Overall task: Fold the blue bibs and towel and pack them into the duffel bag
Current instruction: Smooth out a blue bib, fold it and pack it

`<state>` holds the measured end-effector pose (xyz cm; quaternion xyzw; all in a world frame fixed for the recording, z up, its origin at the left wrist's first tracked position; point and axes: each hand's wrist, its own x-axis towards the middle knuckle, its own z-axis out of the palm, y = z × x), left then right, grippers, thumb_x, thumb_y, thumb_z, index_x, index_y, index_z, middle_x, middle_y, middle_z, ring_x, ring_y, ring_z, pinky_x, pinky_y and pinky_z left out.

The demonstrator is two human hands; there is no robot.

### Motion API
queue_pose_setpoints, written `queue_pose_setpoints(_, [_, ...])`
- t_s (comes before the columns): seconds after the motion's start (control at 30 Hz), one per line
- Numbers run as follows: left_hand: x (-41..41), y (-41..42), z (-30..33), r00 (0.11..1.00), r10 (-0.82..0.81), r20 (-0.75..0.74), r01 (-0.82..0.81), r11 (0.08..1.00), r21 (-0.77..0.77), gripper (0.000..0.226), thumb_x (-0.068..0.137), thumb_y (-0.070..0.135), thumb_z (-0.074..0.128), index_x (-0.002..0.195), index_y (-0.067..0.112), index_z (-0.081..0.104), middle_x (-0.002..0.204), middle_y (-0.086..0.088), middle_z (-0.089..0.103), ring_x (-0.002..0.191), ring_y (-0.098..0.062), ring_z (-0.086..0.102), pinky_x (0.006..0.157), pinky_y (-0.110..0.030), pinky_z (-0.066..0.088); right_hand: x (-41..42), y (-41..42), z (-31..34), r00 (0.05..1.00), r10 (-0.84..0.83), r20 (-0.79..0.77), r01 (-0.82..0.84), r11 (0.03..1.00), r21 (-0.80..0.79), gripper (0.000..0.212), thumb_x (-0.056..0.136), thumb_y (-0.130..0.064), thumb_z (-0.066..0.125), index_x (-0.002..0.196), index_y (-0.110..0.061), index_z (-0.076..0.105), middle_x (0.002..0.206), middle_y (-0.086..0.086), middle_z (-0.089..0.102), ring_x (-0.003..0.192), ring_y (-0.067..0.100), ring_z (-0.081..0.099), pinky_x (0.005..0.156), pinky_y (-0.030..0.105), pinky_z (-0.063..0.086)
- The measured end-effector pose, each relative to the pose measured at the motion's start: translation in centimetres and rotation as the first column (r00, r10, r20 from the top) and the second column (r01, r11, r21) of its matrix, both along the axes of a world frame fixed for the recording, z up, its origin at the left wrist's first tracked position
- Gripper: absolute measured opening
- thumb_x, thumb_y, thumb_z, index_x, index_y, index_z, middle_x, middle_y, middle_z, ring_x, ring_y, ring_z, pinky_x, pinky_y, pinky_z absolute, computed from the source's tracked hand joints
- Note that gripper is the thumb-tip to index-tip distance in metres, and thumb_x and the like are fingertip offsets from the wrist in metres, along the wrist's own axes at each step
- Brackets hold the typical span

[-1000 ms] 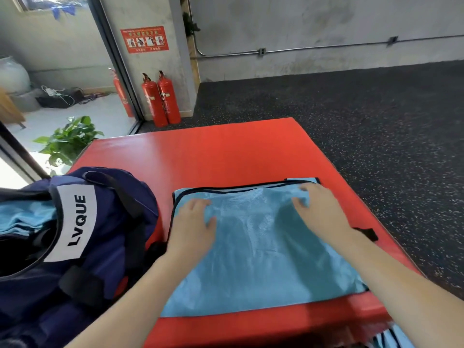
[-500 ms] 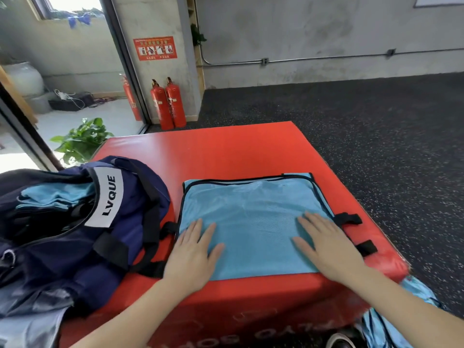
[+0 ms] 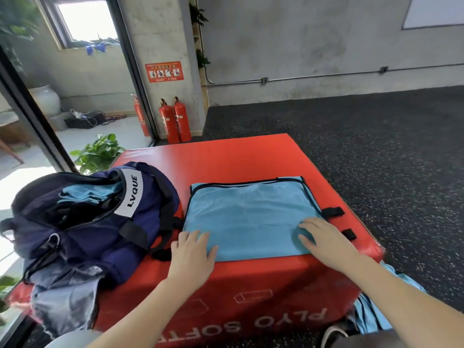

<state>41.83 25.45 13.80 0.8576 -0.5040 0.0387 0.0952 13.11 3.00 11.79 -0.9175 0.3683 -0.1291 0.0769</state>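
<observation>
A light blue bib (image 3: 251, 217) with black trim lies folded flat on the red plyo box (image 3: 226, 156). My left hand (image 3: 193, 252) rests flat on its near left corner. My right hand (image 3: 326, 242) presses its near right corner, fingers spread, and the cloth wrinkles a little there. Left of the bib sits the navy duffel bag (image 3: 100, 222) with a white LVQUE label, its top open and folded blue cloth (image 3: 85, 194) inside. More blue cloth (image 3: 376, 310) hangs beside the box at the lower right.
Grey fabric (image 3: 62, 305) spills from under the bag at the box's near left corner. Black strap handles (image 3: 332, 212) stick out on the box's right side. Fire extinguishers (image 3: 175, 121), a potted plant (image 3: 98, 154) and a glass door stand beyond; dark speckled floor lies to the right.
Both hands slid from the bib's far edge toward me to its near corners, smoothing it. The camera has pulled back and tilted up.
</observation>
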Motion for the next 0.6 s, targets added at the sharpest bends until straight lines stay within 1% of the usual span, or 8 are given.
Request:
queue_pose_setpoints(0.03, [-0.8, 0.5, 0.2, 1.0, 0.028, -0.004, -0.028, 1.0, 0.011, 0.048, 0.095, 0.054, 0.048, 0.126, 0.021, 0.065, 0.124, -0.002, 0.062, 0.115, -0.031, 0.051, 0.089, -0.047, 0.044, -0.2, 0.4, 0.3, 1.0, 0.007, 0.0, -0.007, 1.0, 0.002, 0.033, 0.096, -0.034, 0.062, 0.125, -0.018, 0.066, 0.13, -0.004, 0.061, 0.126, 0.019, 0.054, 0.109, 0.034, 0.038])
queue_pose_setpoints(0.07, [-1.5, 0.9, 0.2, 0.998, 0.065, -0.02, -0.064, 0.997, 0.037, 0.048, 0.096, 0.056, 0.049, 0.126, 0.022, 0.062, 0.124, -0.001, 0.059, 0.115, -0.03, 0.049, 0.09, -0.045, 0.043, -0.5, 0.9, 0.5, 1.0, 0.009, -0.008, -0.009, 1.0, 0.01, 0.032, 0.097, -0.032, 0.062, 0.125, -0.019, 0.066, 0.129, -0.005, 0.062, 0.125, 0.018, 0.055, 0.107, 0.034, 0.039])
queue_pose_setpoints(0.13, [-2.6, 1.5, 0.2, 0.986, 0.159, -0.046, -0.153, 0.983, 0.106, 0.053, 0.094, 0.067, 0.043, 0.125, 0.026, 0.056, 0.125, -0.003, 0.053, 0.115, -0.029, 0.046, 0.093, -0.044, 0.043, -0.9, 1.5, 1.0, 0.999, 0.02, -0.025, -0.02, 1.0, 0.024, 0.027, 0.097, -0.03, 0.06, 0.121, -0.021, 0.066, 0.125, -0.007, 0.062, 0.121, 0.018, 0.055, 0.103, 0.035, 0.042])
queue_pose_setpoints(0.2, [-3.2, 1.8, -0.1, 0.981, 0.189, -0.042, -0.181, 0.973, 0.14, 0.059, 0.092, 0.074, 0.039, 0.123, 0.026, 0.054, 0.124, -0.004, 0.051, 0.113, -0.03, 0.045, 0.095, -0.043, 0.042, -1.5, 1.7, 1.4, 0.999, 0.045, -0.026, -0.043, 0.997, 0.058, 0.02, 0.097, -0.028, 0.059, 0.115, -0.022, 0.066, 0.118, -0.008, 0.062, 0.116, 0.016, 0.056, 0.099, 0.036, 0.043])
queue_pose_setpoints(0.27, [-3.5, 1.7, -0.2, 0.981, 0.185, -0.057, -0.177, 0.976, 0.129, 0.061, 0.092, 0.074, 0.038, 0.124, 0.026, 0.054, 0.126, -0.004, 0.05, 0.113, -0.03, 0.044, 0.097, -0.042, 0.04, -2.0, 1.7, 1.7, 0.998, 0.05, -0.026, -0.047, 0.994, 0.099, 0.018, 0.096, -0.026, 0.058, 0.112, -0.023, 0.067, 0.115, -0.01, 0.062, 0.114, 0.013, 0.055, 0.1, 0.034, 0.043])
queue_pose_setpoints(0.37, [-3.2, 0.9, -0.6, 0.98, 0.176, -0.093, -0.167, 0.981, 0.101, 0.062, 0.093, 0.072, 0.039, 0.127, 0.023, 0.053, 0.129, -0.005, 0.049, 0.114, -0.031, 0.042, 0.098, -0.041, 0.039, -2.5, 1.5, 2.1, 0.997, 0.054, -0.054, -0.047, 0.991, 0.129, 0.021, 0.093, -0.027, 0.059, 0.112, -0.026, 0.067, 0.115, -0.013, 0.063, 0.114, 0.01, 0.054, 0.102, 0.031, 0.042])
queue_pose_setpoints(0.5, [-1.7, -1.1, -1.2, 0.991, 0.1, -0.085, -0.095, 0.994, 0.061, 0.067, 0.093, 0.072, 0.04, 0.131, 0.018, 0.051, 0.126, -0.009, 0.049, 0.115, -0.033, 0.04, 0.1, -0.042, 0.04, -2.4, 1.1, 2.5, 0.996, 0.054, -0.072, -0.041, 0.985, 0.169, 0.03, 0.087, -0.031, 0.059, 0.115, -0.029, 0.067, 0.119, -0.016, 0.062, 0.115, 0.008, 0.055, 0.105, 0.031, 0.041])
queue_pose_setpoints(0.6, [0.6, -4.0, -1.2, 0.996, 0.046, -0.082, -0.04, 0.996, 0.077, 0.074, 0.093, 0.072, 0.036, 0.14, 0.015, 0.046, 0.132, -0.013, 0.049, 0.122, -0.037, 0.038, 0.105, -0.045, 0.036, -2.0, 0.7, 2.8, 0.995, 0.067, -0.073, -0.054, 0.983, 0.174, 0.037, 0.082, -0.031, 0.058, 0.118, -0.028, 0.068, 0.119, -0.015, 0.063, 0.115, 0.008, 0.056, 0.104, 0.029, 0.042])
